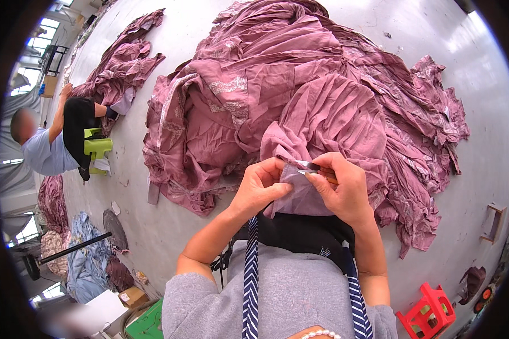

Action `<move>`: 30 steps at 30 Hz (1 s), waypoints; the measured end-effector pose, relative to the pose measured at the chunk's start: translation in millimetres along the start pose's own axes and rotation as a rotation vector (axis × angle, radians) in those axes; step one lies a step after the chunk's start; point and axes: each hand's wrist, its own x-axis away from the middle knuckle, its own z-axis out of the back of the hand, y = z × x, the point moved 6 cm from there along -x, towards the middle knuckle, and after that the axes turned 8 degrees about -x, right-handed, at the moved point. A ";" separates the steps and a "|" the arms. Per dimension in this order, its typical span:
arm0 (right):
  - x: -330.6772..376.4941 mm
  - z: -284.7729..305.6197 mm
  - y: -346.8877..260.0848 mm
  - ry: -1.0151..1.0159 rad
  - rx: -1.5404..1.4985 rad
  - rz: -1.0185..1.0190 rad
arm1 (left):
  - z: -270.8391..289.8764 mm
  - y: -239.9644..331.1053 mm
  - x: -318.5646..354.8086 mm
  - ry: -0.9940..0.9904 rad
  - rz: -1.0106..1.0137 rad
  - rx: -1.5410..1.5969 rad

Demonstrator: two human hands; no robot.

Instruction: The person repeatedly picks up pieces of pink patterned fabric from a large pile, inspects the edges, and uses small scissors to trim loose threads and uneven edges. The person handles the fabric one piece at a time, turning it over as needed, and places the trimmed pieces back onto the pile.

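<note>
A large dusty-pink cloth with lace-like white trim lies bunched before me, and part of it comes up over my lap. My left hand pinches the edge of this cloth between thumb and fingers. Close beside it, my right hand is closed on a small pair of thread snips. Their orange-brown handle shows between the fingers, and the metal tips are at the cloth edge. The fingers partly hide the snips, so I cannot tell whether the blades touch thread.
A person sits on a green stool at the left, handling another pink cloth. Blue cloth lies heaped at the lower left near a dark pole. A red stool stands at the lower right.
</note>
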 end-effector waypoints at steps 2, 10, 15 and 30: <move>-2.3 -4.1 -3.9 -0.006 0.048 0.052 | -2.3 0.7 0.8 -0.011 0.015 -0.030; -0.4 -10.1 -16.8 0.073 0.331 0.370 | -4.9 5.0 1.6 -0.021 0.026 -0.037; -0.5 -9.0 -20.5 0.091 0.369 0.414 | -2.4 2.5 2.1 -0.017 0.021 -0.047; -6.0 12.1 -7.0 0.273 0.186 0.279 | -2.3 2.0 2.4 -0.055 0.030 -0.082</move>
